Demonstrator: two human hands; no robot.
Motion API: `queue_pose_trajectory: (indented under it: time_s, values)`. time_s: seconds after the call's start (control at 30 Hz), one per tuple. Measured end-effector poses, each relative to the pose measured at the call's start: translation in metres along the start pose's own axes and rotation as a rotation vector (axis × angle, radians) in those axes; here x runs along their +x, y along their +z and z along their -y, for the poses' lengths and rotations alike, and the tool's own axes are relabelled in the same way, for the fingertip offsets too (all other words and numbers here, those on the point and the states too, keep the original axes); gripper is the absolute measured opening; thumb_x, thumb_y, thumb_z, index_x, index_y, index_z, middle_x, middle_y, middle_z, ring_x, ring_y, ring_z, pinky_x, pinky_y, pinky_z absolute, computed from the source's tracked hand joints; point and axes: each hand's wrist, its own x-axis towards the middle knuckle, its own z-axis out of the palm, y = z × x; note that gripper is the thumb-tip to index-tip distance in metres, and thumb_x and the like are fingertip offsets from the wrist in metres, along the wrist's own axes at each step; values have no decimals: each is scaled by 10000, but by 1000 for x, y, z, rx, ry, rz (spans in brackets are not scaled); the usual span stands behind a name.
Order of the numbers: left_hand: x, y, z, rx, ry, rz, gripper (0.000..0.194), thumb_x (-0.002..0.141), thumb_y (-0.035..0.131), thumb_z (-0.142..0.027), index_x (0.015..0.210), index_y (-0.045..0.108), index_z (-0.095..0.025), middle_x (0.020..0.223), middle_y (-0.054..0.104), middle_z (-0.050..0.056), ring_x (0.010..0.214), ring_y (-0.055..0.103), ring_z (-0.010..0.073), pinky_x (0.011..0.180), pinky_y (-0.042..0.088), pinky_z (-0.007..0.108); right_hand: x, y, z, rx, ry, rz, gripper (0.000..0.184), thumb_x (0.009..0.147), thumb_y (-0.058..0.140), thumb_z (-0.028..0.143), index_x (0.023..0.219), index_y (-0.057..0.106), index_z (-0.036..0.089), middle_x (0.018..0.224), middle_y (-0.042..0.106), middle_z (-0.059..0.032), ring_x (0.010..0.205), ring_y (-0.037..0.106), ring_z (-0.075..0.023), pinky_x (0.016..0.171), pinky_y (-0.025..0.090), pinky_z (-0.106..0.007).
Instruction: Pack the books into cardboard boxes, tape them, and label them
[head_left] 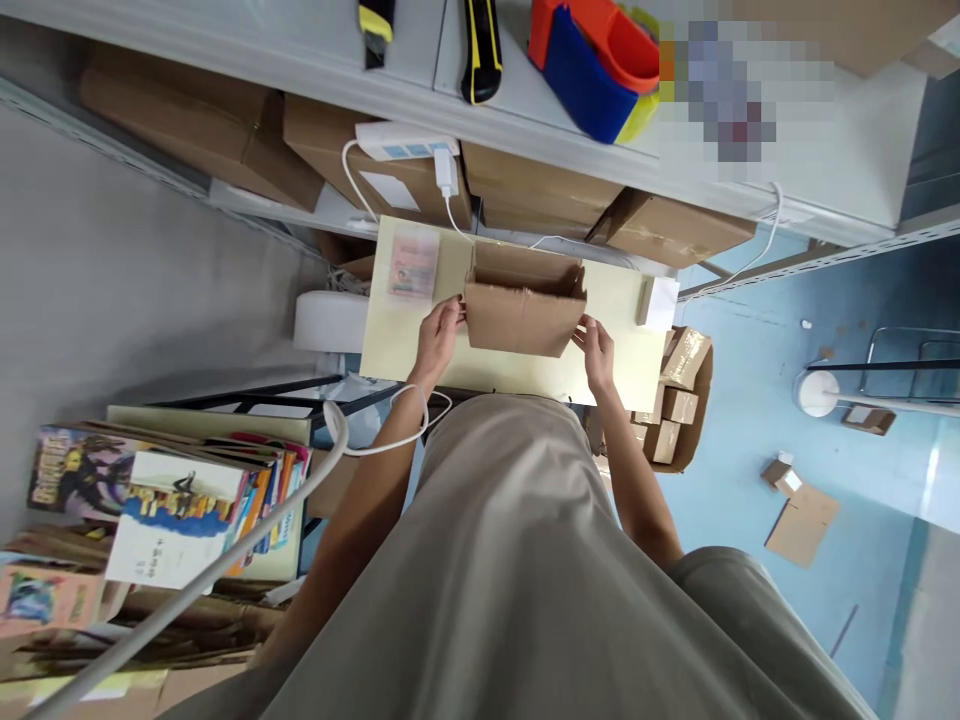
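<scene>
A brown cardboard box [521, 318] stands on the pale yellow tabletop [405, 345] in front of me, its top side open toward me. At its left end, my left hand [439, 338] has its fingers closed on the edge. My right hand [596, 350] grips the opposite end near the lower right corner. Some fingertips of both hands are hidden by the box. A pinkish printed sheet [412, 265] lies left of the box. To the right, a small white box [658, 302] sits by the table's edge.
Overhead, a shelf [420, 60] carries box cutters [481, 50] and a tape dispenser [592, 65]. A power strip [405, 140] with a plugged-in charger hangs below. Books [180, 510] are stacked at lower left; a grey pole [225, 560] crosses there. A carton of small boxes [701, 400] stands right.
</scene>
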Motion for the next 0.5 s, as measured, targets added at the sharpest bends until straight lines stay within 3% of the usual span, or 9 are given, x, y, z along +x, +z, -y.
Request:
queue_pose_trajectory:
  time_s: [0.13, 0.27, 0.37, 0.43, 0.5]
  values:
    - [-28, -5, -24, -4, -124, -18, 848, 1016, 588, -903, 1358, 768, -148, 1262, 844, 178, 1240, 816, 312, 1129, 652, 447, -18, -1, 10, -55, 77, -13, 954, 1016, 400, 994, 1342, 750, 169, 1323, 819, -194, 1220, 788, -314, 1089, 651, -480]
    - [-37, -1, -31, 295, -153, -6, 655, 916, 841, -741, 1263, 790, -187, 1221, 852, 147, 1123, 819, 308, 1018, 650, 400, -24, 8, 11, -294, 93, 9, 954, 910, 484, 1071, 1146, 754, 187, 1147, 836, -181, 1125, 776, -329, 990, 641, -433]
    - [-36, 0, -29, 436, -131, -43, 453, 1000, 763, -651, 1154, 784, -226, 1059, 843, 95, 974, 800, 265, 936, 636, 365, -23, 13, 15, -468, 66, -11, 851, 986, 378, 1033, 921, 683, 242, 919, 788, -131, 934, 753, -306, 872, 612, -408]
    - [-32, -3, -27, 442, -127, -50, 421, 1060, 663, -645, 1079, 770, -238, 964, 816, 72, 938, 774, 248, 897, 631, 342, -20, 13, 19, -589, 73, -20, 834, 1048, 218, 993, 760, 550, 284, 729, 675, -90, 794, 692, -286, 786, 579, -405]
    - [-27, -6, -24, 419, -118, -33, 447, 1073, 624, -659, 1024, 760, -236, 928, 798, 66, 941, 757, 242, 892, 633, 330, -15, 11, 23, -660, 82, 27, 819, 1067, 158, 978, 719, 472, 306, 652, 598, -69, 748, 667, -283, 740, 565, -406]
